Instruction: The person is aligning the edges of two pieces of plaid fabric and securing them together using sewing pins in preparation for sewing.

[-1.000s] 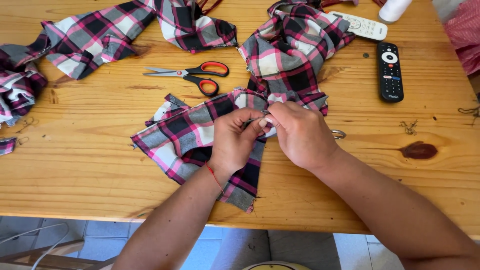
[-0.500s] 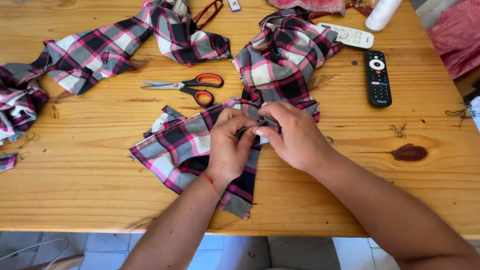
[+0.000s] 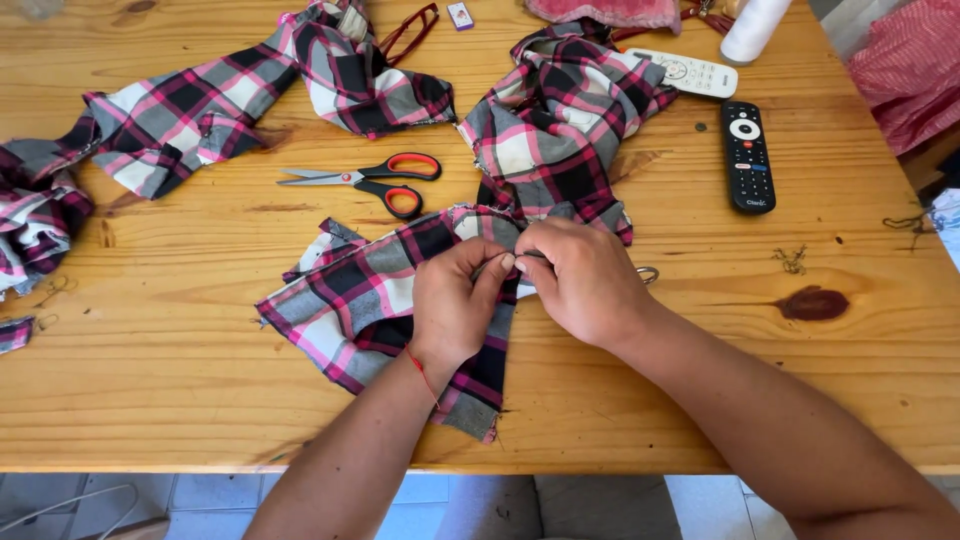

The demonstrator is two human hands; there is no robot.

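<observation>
Wooden boards make up the big table (image 3: 160,380), and it fills most of the view. Lots of checked cloth in pink, black, grey and white lies on it. One long piece of cloth (image 3: 250,95) stretches across the far left side. Another bunched piece (image 3: 565,125) sits in the far middle. At the left edge is a small crumpled heap (image 3: 35,225).

Closest to the person lies the flat checked cloth (image 3: 365,295). It rests near the front edge of the table, right in the middle. Both hands are on its top edge. The left hand (image 3: 455,305) has its fingers curled in tight, and it pinches a fold of this cloth between thumb and fingertips. A thin red string goes around that wrist. The right hand (image 3: 585,280) is touching the left one. Its fingers are also bent close together and pinch the same spot of cloth. I cannot tell if it holds anything small as well.

Scissors (image 3: 365,180) with red and black handles lie just behind the flat cloth, with their blades shut. A black remote (image 3: 747,157) lies to the right, well apart from the hands. A white remote (image 3: 690,73) lies farther back. Beside it stands a white spool (image 3: 755,25).
</observation>
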